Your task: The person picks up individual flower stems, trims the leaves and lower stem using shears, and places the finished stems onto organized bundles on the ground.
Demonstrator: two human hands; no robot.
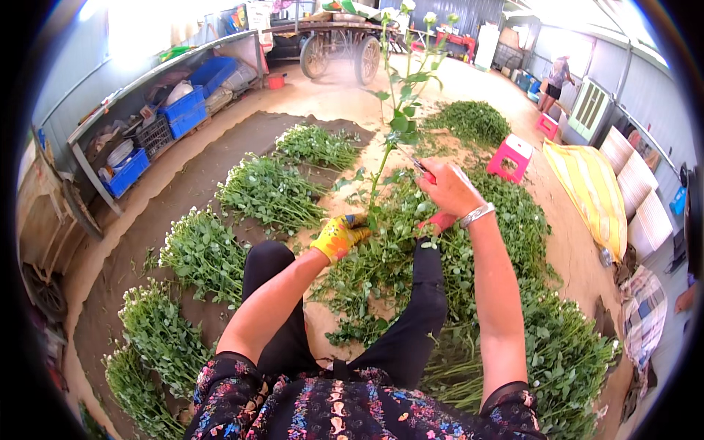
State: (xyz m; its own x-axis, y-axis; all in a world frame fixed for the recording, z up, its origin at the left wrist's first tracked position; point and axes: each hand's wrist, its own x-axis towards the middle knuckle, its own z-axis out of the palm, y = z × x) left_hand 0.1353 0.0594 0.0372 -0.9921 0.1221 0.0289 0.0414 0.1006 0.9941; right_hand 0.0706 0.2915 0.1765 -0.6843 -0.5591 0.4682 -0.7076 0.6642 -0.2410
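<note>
My left hand (339,237), in a yellow floral glove, grips the lower part of a tall leafy stem (404,122). The stem stands roughly upright, with white, rose-like blooms (430,18) at its top. In my bare right hand (452,190) is a cutting tool with red handles, seemingly pruning shears (423,168); its blades point toward the stem, but whether they touch it is hard to tell. Loose leaves and cut greenery (379,275) cover the floor between and around my legs. A larger mass of leafy stems (509,225) spreads to the right.
Several bundles of white-flowered stems (203,253) lie along a dark ground cloth (181,192) on the left. Ahead right are a pink stool (510,159) and a leaf heap (473,122). A wheeled cart (341,27) stands farther back; a person (556,80) is at the far right.
</note>
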